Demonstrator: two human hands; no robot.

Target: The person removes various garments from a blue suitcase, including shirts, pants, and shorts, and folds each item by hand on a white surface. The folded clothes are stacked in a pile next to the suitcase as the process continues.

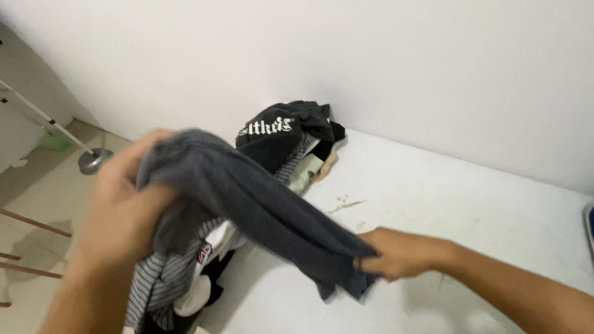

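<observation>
A dark grey garment (pixel 260 204) stretches between my two hands above a white surface (pixel 445 204). My left hand (pixel 120 216) grips its upper left end, close to the camera. My right hand (pixel 396 253) pinches its lower right end near the surface. Beneath the garment lies a pile of clothes (pixel 185 278): a grey-and-white striped piece, a white piece and black ones. A black garment with white lettering (pixel 281 130) tops the pile by the wall.
A white wall (pixel 402 68) runs behind the surface. To the left, a tiled floor (pixel 43 192) holds a white pole on a round metal base (pixel 93 161) and thin reddish rods (pixel 31 222). A dark blue edge (pixel 589 226) shows at far right.
</observation>
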